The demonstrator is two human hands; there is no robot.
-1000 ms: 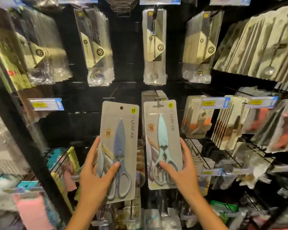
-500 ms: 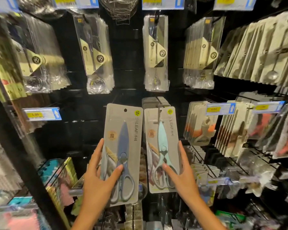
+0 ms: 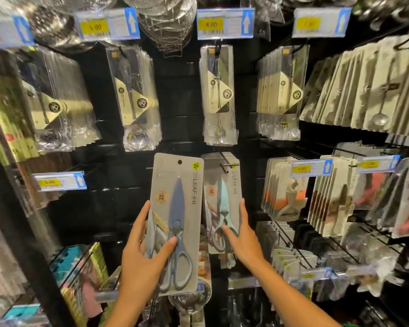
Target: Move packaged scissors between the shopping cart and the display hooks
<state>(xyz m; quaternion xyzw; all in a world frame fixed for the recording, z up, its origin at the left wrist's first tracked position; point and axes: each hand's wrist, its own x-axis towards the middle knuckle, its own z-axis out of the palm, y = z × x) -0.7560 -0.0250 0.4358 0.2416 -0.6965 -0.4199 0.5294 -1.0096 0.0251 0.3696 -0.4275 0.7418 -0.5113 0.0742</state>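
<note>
A blue packaged scissors [image 3: 175, 223], upright and off any hook, is pinched between thumb and fingers of the left hand [image 3: 143, 258], just left of a teal packaged scissors [image 3: 222, 204] hanging on a display hook [image 3: 226, 165], gripped by the right hand [image 3: 243, 239].

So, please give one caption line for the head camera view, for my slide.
Left hand holds a blue scissors pack while right hand steadies a mint scissors pack on its display hook.
</note>
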